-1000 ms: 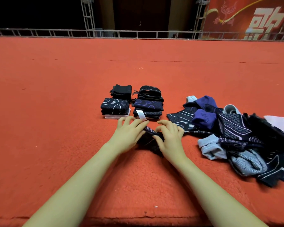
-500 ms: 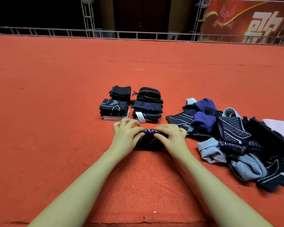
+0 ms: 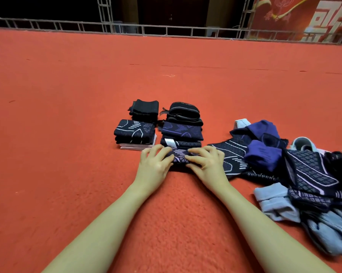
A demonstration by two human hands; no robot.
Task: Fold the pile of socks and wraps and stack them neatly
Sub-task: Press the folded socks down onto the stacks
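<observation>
On the red carpet (image 3: 67, 134), both hands, left hand (image 3: 154, 166) and right hand (image 3: 205, 166), pinch the folded sock (image 3: 179, 157). It has moved up to the stacks (image 3: 182, 133) since a moment ago. It looks ready to stack.

Red carpet (image 3: 71, 119) floor; metal railing (image 3: 166, 30) along far edge; red banner (image 3: 304, 18) at right; dark doorway (image 3: 172, 14) behind.

Two bare, sleeveless forearms; ringless fingers (image 3: 195, 159)
</observation>
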